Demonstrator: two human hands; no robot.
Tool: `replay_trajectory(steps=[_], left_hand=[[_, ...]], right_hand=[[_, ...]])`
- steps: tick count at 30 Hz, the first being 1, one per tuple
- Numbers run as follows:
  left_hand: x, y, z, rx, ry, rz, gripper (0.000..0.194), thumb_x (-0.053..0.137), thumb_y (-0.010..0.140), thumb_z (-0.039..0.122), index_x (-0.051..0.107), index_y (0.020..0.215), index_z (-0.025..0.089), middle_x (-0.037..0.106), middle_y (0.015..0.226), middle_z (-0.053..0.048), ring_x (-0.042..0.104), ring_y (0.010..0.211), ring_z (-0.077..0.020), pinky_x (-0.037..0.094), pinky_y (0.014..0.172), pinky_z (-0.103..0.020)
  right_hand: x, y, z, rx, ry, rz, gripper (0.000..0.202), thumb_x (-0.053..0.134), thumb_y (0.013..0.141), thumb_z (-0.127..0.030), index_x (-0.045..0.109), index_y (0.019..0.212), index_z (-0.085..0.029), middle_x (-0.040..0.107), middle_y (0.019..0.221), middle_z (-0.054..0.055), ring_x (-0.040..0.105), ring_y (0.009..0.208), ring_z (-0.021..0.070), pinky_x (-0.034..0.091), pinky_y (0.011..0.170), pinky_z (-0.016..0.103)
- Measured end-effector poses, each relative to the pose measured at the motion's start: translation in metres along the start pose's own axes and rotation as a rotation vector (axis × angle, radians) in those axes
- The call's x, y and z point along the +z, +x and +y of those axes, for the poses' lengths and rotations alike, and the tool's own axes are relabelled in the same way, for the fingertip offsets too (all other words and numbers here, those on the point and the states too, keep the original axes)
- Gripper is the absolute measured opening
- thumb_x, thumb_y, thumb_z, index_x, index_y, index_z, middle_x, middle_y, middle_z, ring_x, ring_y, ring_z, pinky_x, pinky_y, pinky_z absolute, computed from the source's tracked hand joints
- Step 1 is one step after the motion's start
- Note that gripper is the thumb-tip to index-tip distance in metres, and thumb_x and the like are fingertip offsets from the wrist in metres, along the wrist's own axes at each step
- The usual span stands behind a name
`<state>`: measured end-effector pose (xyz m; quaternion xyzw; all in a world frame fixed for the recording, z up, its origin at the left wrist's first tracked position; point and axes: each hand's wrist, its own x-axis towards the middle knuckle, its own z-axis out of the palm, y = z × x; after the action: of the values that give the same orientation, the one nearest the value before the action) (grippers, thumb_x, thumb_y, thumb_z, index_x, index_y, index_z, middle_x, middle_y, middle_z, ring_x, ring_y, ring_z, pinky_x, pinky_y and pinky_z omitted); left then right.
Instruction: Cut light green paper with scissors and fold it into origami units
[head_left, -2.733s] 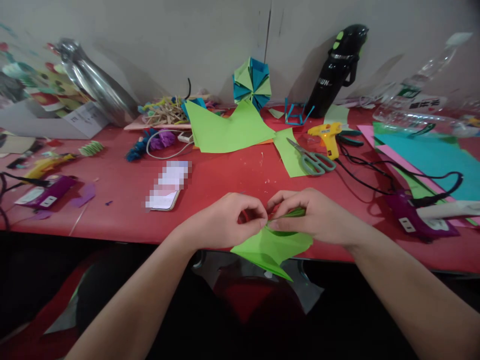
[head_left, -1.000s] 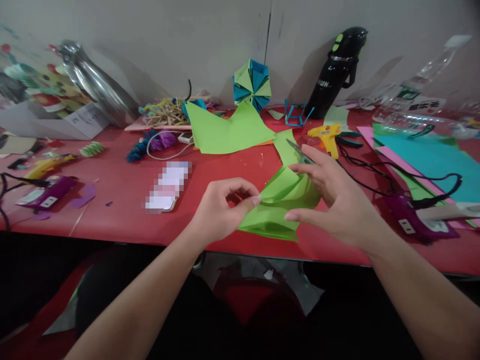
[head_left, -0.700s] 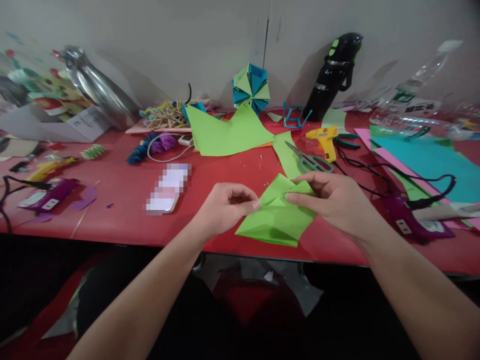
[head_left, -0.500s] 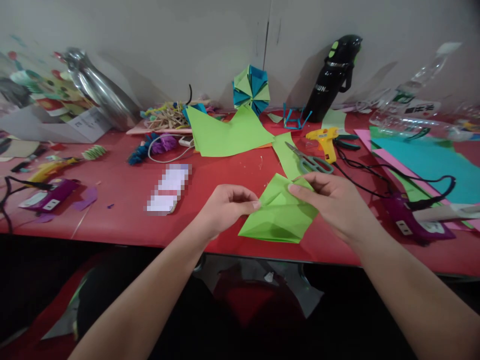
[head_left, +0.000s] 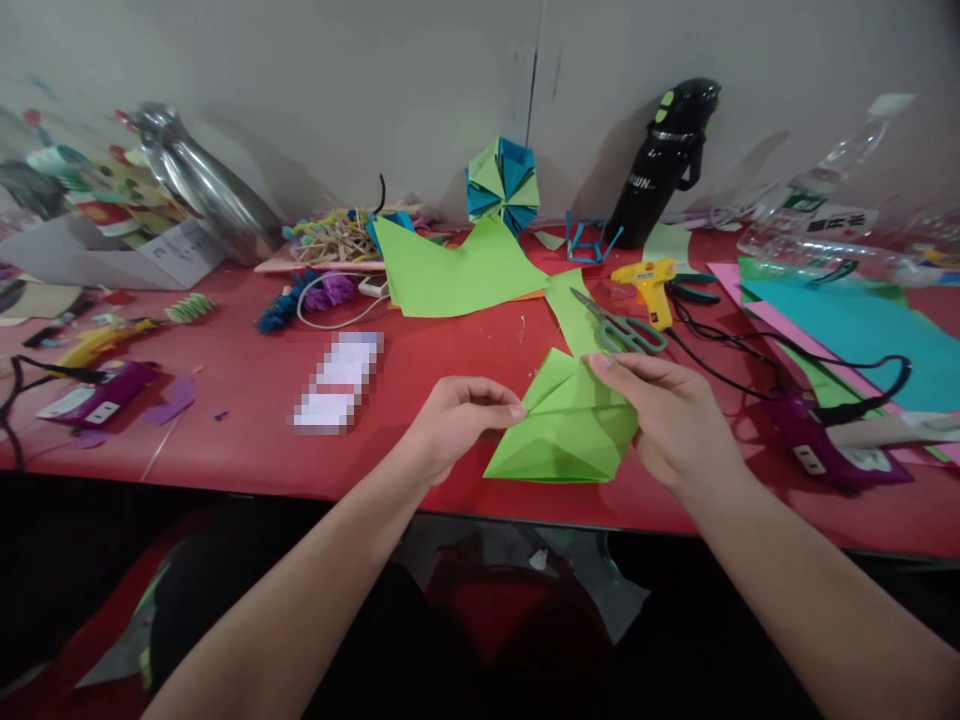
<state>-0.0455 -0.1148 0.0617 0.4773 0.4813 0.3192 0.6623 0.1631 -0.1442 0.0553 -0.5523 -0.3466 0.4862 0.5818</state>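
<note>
A folded green paper [head_left: 562,430] with creases is held over the front part of the red table [head_left: 247,400]. My left hand [head_left: 469,420] pinches its left edge between thumb and fingers. At the upper right corner, my right hand [head_left: 664,405] grips the paper, thumb on top and the other fingers partly hidden. Just behind lie grey-green scissors [head_left: 630,332] on a green paper strip [head_left: 571,308]. A larger green sheet [head_left: 457,270] rests farther back.
A blurred phone [head_left: 337,382] lies left of my hands. A yellow glue gun [head_left: 651,285], purple power strip [head_left: 832,440] and coloured sheets [head_left: 862,330] are on the right. A black bottle [head_left: 660,165] and paper ball [head_left: 502,185] stand by the wall.
The folded paper has shifted slightly right, and its right part is flatter. My right hand has moved a little right, its thumb now nearer the paper's upper corner.
</note>
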Motion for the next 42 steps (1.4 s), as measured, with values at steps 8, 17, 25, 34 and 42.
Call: replay_trajectory(steps=[8,17,25,34,42], left_hand=[[0.002,0.0,-0.001,-0.037,-0.03,-0.003,0.016,0.085,0.063,0.023,0.074,0.07,0.014,0.065,0.065,0.0,0.056,0.063,-0.0088,0.044,0.062,-0.023],[-0.001,0.001,0.0,-0.089,-0.112,-0.025,0.018,0.087,0.065,0.025,0.075,0.073,0.015,0.066,0.068,-0.001,0.061,0.067,-0.0104,0.045,0.061,-0.023],[-0.004,0.003,-0.006,-0.027,-0.164,-0.014,0.022,0.089,0.065,0.028,0.074,0.074,0.014,0.065,0.072,-0.001,0.06,0.07,-0.0103,0.046,0.064,-0.023],[0.001,0.003,-0.008,0.019,-0.142,0.044,0.02,0.089,0.064,0.027,0.075,0.072,0.015,0.064,0.069,0.0,0.057,0.068,-0.0091,0.044,0.064,-0.022],[0.002,0.003,-0.008,0.045,-0.102,0.077,0.019,0.088,0.064,0.026,0.075,0.071,0.015,0.065,0.069,0.0,0.057,0.068,-0.0094,0.046,0.066,-0.023]], right_hand=[[0.0,0.002,-0.001,0.028,-0.003,0.02,0.021,0.09,0.066,-0.042,0.08,0.08,-0.029,0.079,0.088,0.003,0.073,0.08,0.0224,0.063,0.075,0.038],[-0.002,0.0,-0.013,0.182,0.092,-0.131,0.039,0.095,0.06,-0.029,0.079,0.096,-0.024,0.079,0.096,0.003,0.074,0.082,0.0169,0.061,0.078,0.029],[-0.005,0.004,-0.002,0.215,0.185,-0.13,0.038,0.093,0.065,-0.028,0.078,0.099,-0.024,0.08,0.102,0.004,0.075,0.088,0.0191,0.062,0.083,0.031],[-0.006,0.006,0.001,0.197,0.188,0.0,0.03,0.093,0.064,-0.035,0.08,0.089,-0.023,0.08,0.094,0.004,0.074,0.079,0.0175,0.061,0.069,0.028],[-0.005,0.005,0.003,0.112,0.178,0.005,0.023,0.089,0.069,-0.038,0.08,0.084,-0.024,0.08,0.088,0.005,0.076,0.08,0.021,0.062,0.073,0.033]])
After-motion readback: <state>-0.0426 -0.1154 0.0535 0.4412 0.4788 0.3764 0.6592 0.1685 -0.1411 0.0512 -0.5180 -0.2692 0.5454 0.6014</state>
